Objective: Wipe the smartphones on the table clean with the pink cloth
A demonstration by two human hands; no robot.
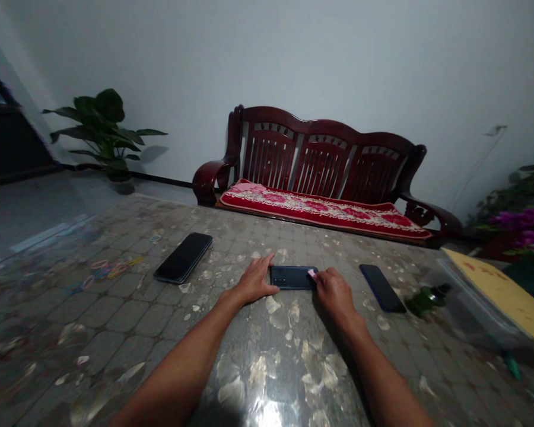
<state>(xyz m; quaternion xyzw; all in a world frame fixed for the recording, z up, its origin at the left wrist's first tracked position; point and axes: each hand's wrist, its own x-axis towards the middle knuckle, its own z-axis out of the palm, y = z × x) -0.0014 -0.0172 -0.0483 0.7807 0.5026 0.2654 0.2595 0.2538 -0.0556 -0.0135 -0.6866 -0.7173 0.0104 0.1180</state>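
Observation:
A dark blue smartphone point(296, 277) lies lengthwise across the table in front of me, back side up, its camera block towards the left end. My left hand point(257, 277) grips that left end, thumb at the near edge and fingers at the far edge. At the phone's right end, my right hand point(336, 290) is closed in a pinch on a small pinkish-white piece point(312, 274), perhaps tissue or cloth, against the phone's back. Most of the piece is hidden by the fingers. Another black smartphone point(184, 258) lies to the left, and a blue-edged smartphone point(382, 288) to the right.
The patterned table point(258, 356) bears coloured rubber bands point(111, 268) at left. On the right are a green bottle point(427, 299) and a clear plastic box point(476, 302) under a yellow sheet point(502, 290). A wooden bench point(320, 154) stands behind the table.

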